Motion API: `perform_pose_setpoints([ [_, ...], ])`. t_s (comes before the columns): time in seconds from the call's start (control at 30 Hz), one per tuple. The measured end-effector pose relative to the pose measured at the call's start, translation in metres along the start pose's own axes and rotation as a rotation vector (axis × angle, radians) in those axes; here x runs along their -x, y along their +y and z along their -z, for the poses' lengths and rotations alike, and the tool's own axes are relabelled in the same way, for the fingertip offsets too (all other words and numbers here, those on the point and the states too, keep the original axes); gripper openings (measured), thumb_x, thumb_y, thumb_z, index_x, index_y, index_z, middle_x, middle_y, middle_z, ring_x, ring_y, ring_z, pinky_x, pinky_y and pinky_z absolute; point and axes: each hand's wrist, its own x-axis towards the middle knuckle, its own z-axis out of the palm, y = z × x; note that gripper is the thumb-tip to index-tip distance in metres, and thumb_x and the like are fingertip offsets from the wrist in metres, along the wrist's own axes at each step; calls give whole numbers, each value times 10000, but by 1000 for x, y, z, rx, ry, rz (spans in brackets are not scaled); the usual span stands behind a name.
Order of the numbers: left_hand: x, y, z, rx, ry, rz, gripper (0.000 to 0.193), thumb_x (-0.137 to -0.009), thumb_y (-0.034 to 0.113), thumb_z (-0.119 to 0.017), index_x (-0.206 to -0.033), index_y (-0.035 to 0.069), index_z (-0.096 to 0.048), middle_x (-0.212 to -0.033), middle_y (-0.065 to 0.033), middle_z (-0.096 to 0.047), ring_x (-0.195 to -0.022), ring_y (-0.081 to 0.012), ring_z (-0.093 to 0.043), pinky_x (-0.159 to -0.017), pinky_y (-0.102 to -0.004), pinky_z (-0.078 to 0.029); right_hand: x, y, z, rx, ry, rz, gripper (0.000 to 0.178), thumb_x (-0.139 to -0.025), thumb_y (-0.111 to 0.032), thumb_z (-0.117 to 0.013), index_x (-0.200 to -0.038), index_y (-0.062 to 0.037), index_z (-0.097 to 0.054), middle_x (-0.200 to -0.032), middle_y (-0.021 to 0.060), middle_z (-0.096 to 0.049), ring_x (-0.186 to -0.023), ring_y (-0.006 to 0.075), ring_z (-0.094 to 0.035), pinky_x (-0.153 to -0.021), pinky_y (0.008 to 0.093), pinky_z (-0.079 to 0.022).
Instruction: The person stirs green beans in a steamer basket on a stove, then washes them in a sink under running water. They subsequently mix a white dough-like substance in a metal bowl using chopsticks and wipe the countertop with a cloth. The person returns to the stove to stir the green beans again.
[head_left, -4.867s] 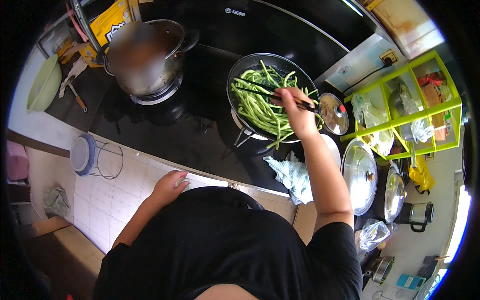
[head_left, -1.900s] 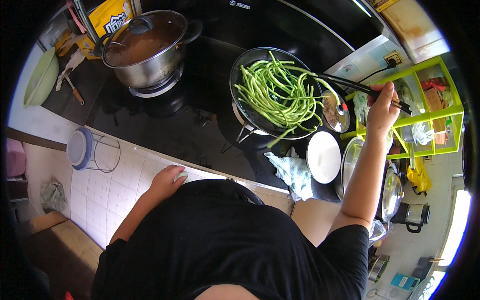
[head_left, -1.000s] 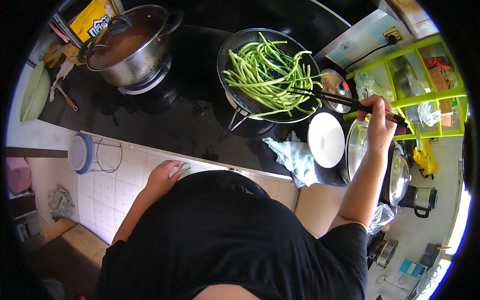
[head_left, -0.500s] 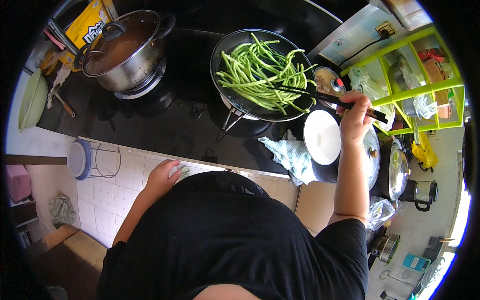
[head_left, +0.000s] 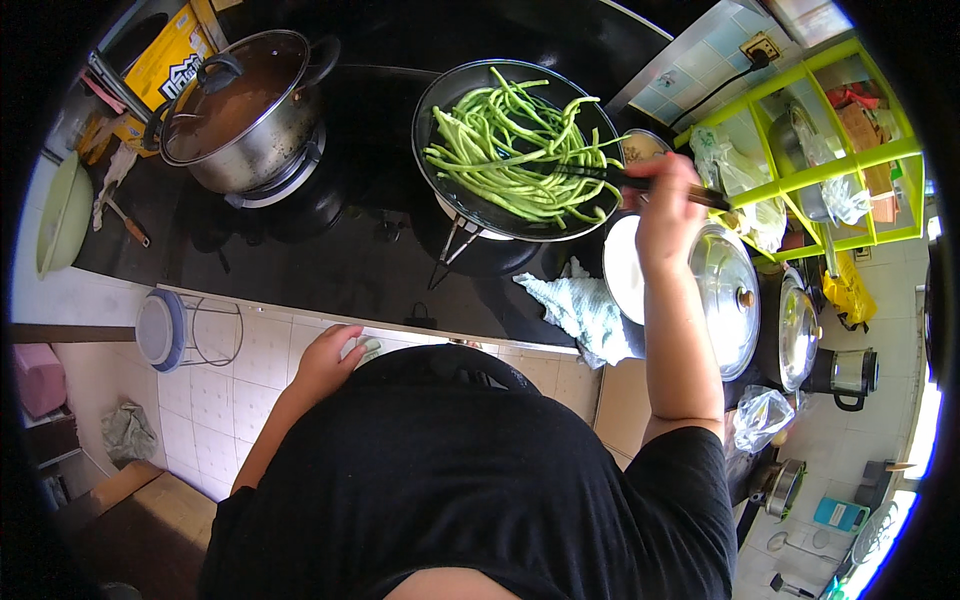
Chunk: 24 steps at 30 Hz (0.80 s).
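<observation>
My right hand [head_left: 670, 215] is closed round a pair of dark chopsticks [head_left: 715, 198] beside the wok. Their tips reach in among the long green beans [head_left: 535, 150], which lie heaped in the black wok [head_left: 430, 110] on the burner. Below the right wrist stands a white bowl [head_left: 622, 268], partly hidden by my forearm. A pale blue checked cloth [head_left: 582, 305] lies crumpled next to it at the counter edge. My left hand [head_left: 330, 360] hangs by my body in front of the counter, thumb apart from the loosely bent fingers, with nothing seen in it.
A lidded steel pot [head_left: 240, 140] stands on the left burner. Behind my right hand is a small container [head_left: 645, 147], partly hidden. Glass lids [head_left: 725, 305] sit on the right, below a green rack [head_left: 850, 175]. A stool [head_left: 165, 330] stands on the floor at left.
My right hand has moved left, toward the wok, with the chopsticks pushed further in among the beans. It now covers part of the small container. My left hand has barely moved.
</observation>
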Motion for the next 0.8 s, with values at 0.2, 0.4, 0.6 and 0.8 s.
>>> perform_pose_setpoints([
  [0.2,3,0,0,4,8,14,306,-826,205,-579,-1059,7,-559,-1039,-147,-587,-954,-309,-564,-812,-350,-451,-7,-1,19,27,-337,-156,191,-865,-187,-595,-876,3,-611,-749,54,-635,-570,99,-570,-517,218,-470],
  [0.4,12,-5,-1,9,6,68,295,-825,195,-585,-1060,17,-559,-1030,-144,-589,-953,-310,-564,-800,-354,-455,-25,-29,68,328,-27,-108,382,-930,-315,-462,-727,-11,-572,-525,37,-505,-396,90,-458,-376,208,-357],
  [0.6,3,-2,-2,13,-2,2,298,-822,201,-581,-1056,18,-560,-1034,-146,-588,-959,-315,-559,-808,-358,-451,-60,57,68,367,92,-70,360,-903,-321,-519,-685,-42,-584,-468,19,-474,-366,85,-423,-346,217,-328],
  [0.8,-3,7,5,-21,-9,26,314,-831,227,-565,-1058,11,-561,-1039,-148,-587,-968,-316,-555,-817,-357,-447,-69,77,67,414,91,-127,364,-880,-358,-546,-715,-41,-614,-481,24,-498,-381,95,-451,-374,230,-358],
])
